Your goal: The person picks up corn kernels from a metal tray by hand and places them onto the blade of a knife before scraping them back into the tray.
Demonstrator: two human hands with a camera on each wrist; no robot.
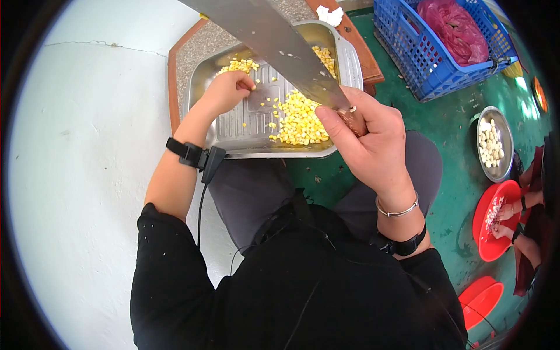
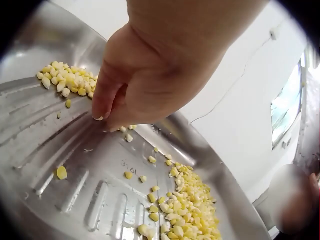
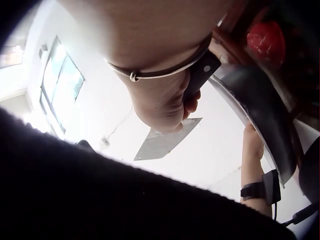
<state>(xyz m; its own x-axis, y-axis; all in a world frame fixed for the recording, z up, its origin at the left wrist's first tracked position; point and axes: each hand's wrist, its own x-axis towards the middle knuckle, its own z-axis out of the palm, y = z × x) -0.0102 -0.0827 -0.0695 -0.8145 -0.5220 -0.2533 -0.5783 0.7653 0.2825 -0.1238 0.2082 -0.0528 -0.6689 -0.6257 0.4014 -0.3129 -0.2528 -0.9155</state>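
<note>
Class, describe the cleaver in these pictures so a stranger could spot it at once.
Start at the steel tray of corn kernels on the person's lap. The cleaver is raised over it, gripped by the right hand. Its broad, flat grey blade, flecked with corn bits, is the only knife there.

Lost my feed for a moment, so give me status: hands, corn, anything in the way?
Right hand grips cleaver, raised over tray. Left hand fingertips in tray beside small corn pile. Main pile untouched. Nothing blocking.

Your left hand (image 1: 226,90) reaching forward and down, fingers (image 2: 102,102) bunched together, fingertips pointing down, your right hand (image 1: 364,140) raised nearer your body, fingers curled in a tight grip
</note>
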